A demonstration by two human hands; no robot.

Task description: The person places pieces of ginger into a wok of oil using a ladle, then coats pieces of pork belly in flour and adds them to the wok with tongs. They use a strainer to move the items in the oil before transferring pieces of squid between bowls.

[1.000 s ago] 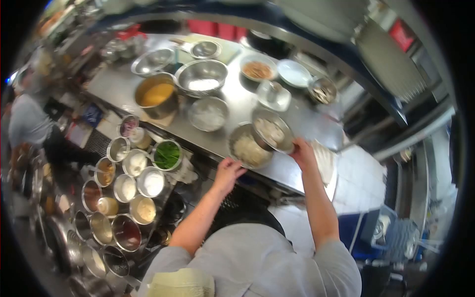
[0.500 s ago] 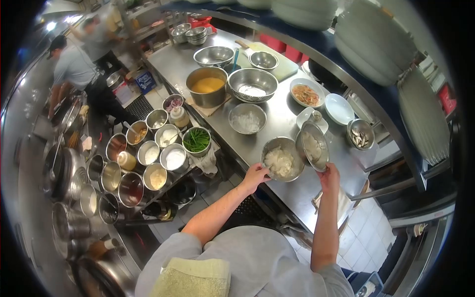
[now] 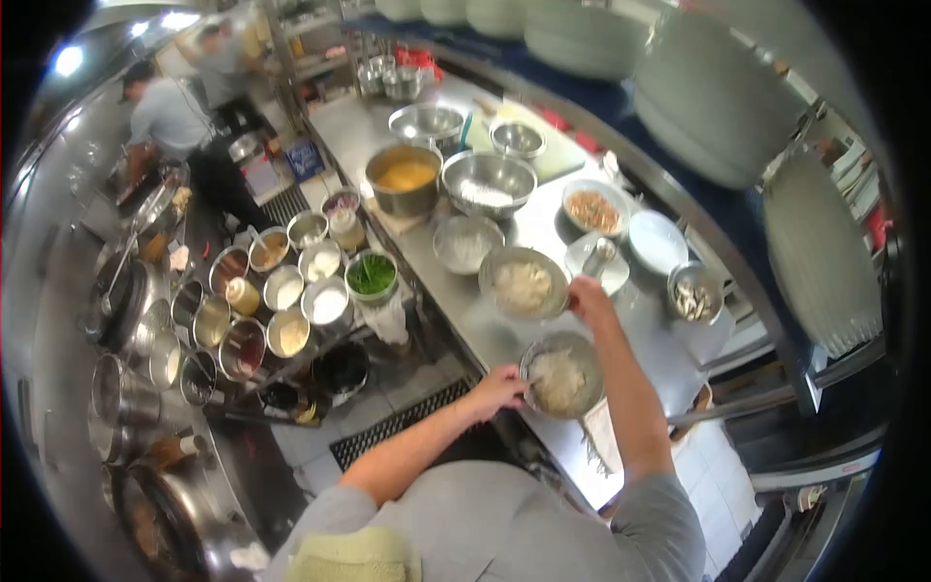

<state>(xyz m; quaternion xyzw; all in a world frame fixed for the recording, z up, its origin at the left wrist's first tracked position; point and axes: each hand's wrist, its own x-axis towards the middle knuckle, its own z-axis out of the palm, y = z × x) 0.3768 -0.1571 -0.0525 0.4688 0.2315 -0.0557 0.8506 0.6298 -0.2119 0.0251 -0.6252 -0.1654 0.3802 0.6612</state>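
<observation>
My left hand grips the left rim of a steel mixing bowl with pale, lumpy pieces inside. Farther from my body, my right hand holds a second steel bowl by its right edge; similar whitish pieces lie in it. This bowl is slightly tilted and overlaps the counter in this view. Just beyond it stands a steel bowl with something white and translucent. A small white dish bearing a metal container is near my right hand.
Around the steel counter stand a pot of orange liquid, a colander, a bowl of shredded food and a white plate. Left are several ingredient tubs. A plate shelf overhangs. Two people work at back left.
My right hand has swung its bowl left and away from me, levelling it out. The bowl in my left hand has come closer to my body. The camera view has shifted somewhat.
</observation>
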